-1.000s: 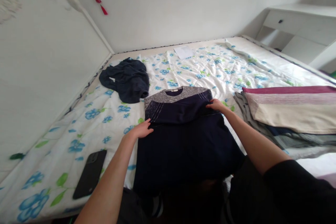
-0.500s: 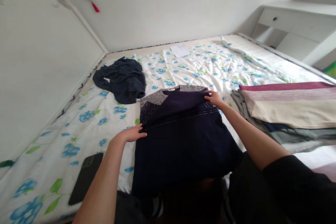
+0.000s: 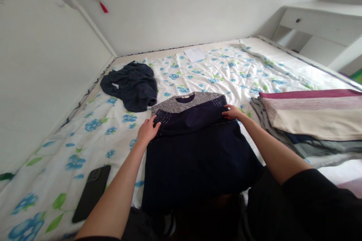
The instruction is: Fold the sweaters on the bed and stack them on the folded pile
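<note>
White wall (image 3: 203, 11), plain, is backing the bed; a red tassel (image 3: 103, 6) is hanging on it at the left. White cabinet (image 3: 316, 26), one dark knob showing, is standing at the far right. Bed sheet (image 3: 226, 83), white with blue flowers and green leaves, rumpled toward the back, is covering the bed. On it we are listing:

Sweater (image 3: 195, 162), navy, grey-flecked at neck and shoulders: lying flat before us at the near edge, collar pointing away, a navy fold of cloth crossing its chest.

Left hand (image 3: 148, 131): resting at the sweater's left edge, half open, thumb and forefinger slightly parted at the cloth; we are not managing to tell whether it is gripping.

Right hand (image 3: 232, 112): touching the right end of the fold, fingers loosely curled; its grip, too, we are unable to tell.

Dark garment (image 3: 132, 86): lying crumpled, back left.

Paper (image 3: 195, 55), white: lying near the wall.

Phone (image 3: 92, 194), black: lying beside our left forearm.

Striped garment (image 3: 311, 116), maroon, pink and cream: lying folded on grey clothes (image 3: 319, 147), at right.
</note>
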A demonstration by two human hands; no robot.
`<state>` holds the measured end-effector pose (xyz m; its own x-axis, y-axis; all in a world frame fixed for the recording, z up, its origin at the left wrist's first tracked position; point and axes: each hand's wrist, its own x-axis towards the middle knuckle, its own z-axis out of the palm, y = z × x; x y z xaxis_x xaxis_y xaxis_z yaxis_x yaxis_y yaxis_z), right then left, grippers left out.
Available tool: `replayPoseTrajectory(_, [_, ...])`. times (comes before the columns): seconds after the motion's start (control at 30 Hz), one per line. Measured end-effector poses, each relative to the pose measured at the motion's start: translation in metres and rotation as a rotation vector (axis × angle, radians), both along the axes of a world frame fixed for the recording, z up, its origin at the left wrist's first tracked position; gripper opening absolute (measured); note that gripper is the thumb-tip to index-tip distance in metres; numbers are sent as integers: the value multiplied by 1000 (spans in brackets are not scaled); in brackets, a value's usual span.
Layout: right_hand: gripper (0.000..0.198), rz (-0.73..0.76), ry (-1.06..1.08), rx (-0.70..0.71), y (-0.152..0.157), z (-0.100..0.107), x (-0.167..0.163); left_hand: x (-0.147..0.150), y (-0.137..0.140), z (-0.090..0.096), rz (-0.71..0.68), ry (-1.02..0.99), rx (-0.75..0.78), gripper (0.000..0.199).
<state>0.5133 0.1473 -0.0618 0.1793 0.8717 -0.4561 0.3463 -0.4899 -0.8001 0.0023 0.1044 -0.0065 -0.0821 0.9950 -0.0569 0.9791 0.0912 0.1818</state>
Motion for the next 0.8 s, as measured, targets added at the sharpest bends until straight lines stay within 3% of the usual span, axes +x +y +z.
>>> replayPoseTrajectory(0.1, [80, -43, 8, -21, 1, 0, 4, -8, 13, -7, 69, 56, -26, 69])
replayPoseTrajectory(0.27, [16, -8, -21, -123, 4, 0, 5, -31, 33, -18, 118, 57, -109, 49])
replayPoseTrajectory(0.37, [22, -10, -18, -54, 8, 4, 4, -45, 40, -25, 181, -50, -62, 47])
replayPoseTrajectory(0.5, [27, -67, 60, 259, 16, 12, 3, -57, 41, -34, 403, -413, -77, 46])
replayPoseTrajectory(0.57, [30, -103, 103, 290, 17, 13, 3, -59, 41, -37, 456, -508, -91, 49])
replayPoseTrajectory(0.63, [35, -120, 65, 171, 15, 9, 5, -58, 41, -36, 416, -439, -125, 46])
replayPoseTrajectory(0.73, [32, -99, -39, -45, 8, 0, 11, -50, 40, -26, 333, -145, -148, 38])
replayPoseTrajectory(0.8, [29, -81, -61, -90, 6, -6, 15, -43, 37, -12, 271, 5, -116, 34])
